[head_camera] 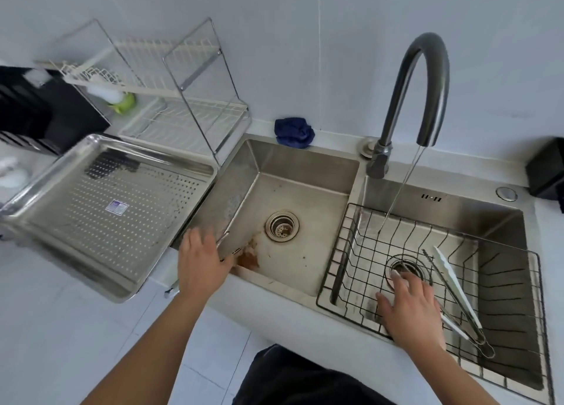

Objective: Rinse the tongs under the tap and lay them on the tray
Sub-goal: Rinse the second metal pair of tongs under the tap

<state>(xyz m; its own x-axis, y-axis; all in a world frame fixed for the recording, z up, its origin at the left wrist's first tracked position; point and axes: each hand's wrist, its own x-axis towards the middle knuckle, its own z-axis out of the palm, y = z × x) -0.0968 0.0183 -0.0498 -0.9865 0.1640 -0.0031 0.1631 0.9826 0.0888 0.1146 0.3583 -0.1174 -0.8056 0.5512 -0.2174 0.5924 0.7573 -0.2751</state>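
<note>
1. The desk [61,328] runs under both forearms. It carries the double sink [305,160], whose two basins lie ahead of the hands.
2. The tray [152,153], perforated steel, sits just to the left of the left hand [203,258], beside the left basin. It looks slightly tilted, so tongs dropped onto it rather than laid down could rock it or slide across it.
3. The wire basket [503,282] fills the right basin beneath the right hand [412,307]. Its open grid could catch a tong tip if they are lifted at an angle.
4. The tap [427,69] arches ahead of the right hand. Its stream [399,191] is running and lands in the basket beyond the fingertips, so the tongs are not under the water yet.
5. The tongs [451,285], steel with pale tips, lie in the basket just right of the right hand. They are probably wet and may slip from a loose pinch. The carry to the tray crosses the stained left basin, and a drop there would dirty them again.
6. The right hand is spread wide and holds nothing; I cannot tell whether it touches the tongs.
7. The left hand lies over the left basin's near edge with a thin metal piece by its fingers. Blur hides whether it grips anything. It also sits in the path to the tray.
</note>
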